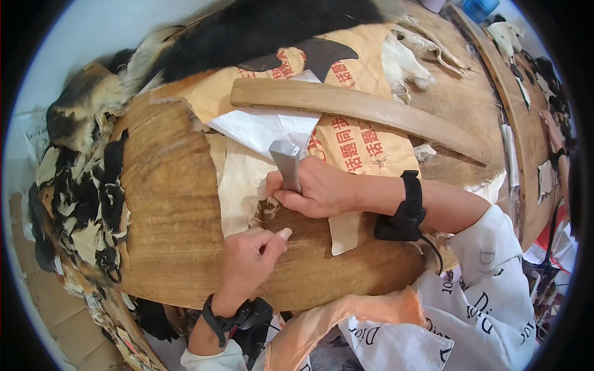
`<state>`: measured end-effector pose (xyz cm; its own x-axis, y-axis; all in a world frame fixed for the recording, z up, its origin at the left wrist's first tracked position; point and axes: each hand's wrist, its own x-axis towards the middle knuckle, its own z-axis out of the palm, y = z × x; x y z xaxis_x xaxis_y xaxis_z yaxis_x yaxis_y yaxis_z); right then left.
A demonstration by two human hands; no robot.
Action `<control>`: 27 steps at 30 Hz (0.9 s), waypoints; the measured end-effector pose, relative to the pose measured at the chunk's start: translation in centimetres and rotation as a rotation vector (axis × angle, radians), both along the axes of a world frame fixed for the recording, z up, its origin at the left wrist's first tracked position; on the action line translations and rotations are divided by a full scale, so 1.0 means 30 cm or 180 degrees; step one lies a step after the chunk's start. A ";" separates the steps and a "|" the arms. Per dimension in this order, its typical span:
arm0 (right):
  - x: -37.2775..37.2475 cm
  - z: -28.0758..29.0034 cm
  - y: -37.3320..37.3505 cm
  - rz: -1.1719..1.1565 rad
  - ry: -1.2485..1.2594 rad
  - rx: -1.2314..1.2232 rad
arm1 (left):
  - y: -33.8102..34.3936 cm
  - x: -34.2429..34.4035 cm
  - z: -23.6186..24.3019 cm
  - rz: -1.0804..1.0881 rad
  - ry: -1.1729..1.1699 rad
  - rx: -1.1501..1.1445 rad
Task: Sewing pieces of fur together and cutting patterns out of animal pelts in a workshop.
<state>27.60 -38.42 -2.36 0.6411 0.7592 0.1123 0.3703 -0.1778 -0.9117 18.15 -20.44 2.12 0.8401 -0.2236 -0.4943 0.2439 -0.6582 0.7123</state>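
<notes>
My right hand is wrapped round a flat silver metal tool, held upright over a pale cream hide piece. Frayed scraps lie under those fingers; the tool's lower end is hidden. Nearer me, my left hand is closed with its thumb up at the lower edge of the hide; whatever its fingers grip, if anything, is hidden. Beyond my hands, a long curved wooden slat lies across yellow paper patterns and a white sheet.
Black fur covers the back of the wooden table, and black and white scraps pile along its left. A second board with scraps runs along the right, where another person's hand shows. A blue container stands at the back.
</notes>
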 end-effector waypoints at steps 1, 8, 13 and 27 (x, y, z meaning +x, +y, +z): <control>0.002 -0.001 0.004 0.0017 -0.0015 0.0006 | 0.004 0.007 0.001 -0.0135 -0.0905 0.0276; -0.001 0.004 0.012 -0.0112 -0.0153 0.0097 | -0.029 0.042 -0.092 -0.0392 -0.2677 0.1390; 0.001 0.025 0.012 -0.0125 -0.0188 -0.0199 | -0.027 0.048 -0.117 -0.0172 -0.2757 0.1258; -0.003 0.003 0.021 -0.0182 -0.0423 -0.0153 | 0.046 0.075 -0.144 0.1428 -0.0716 -0.0982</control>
<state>27.52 -37.80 -2.26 0.6654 0.7284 0.1634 0.4751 -0.2444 -0.8453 20.40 -19.06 -2.21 0.9624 0.0728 -0.2616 0.2715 -0.2796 0.9209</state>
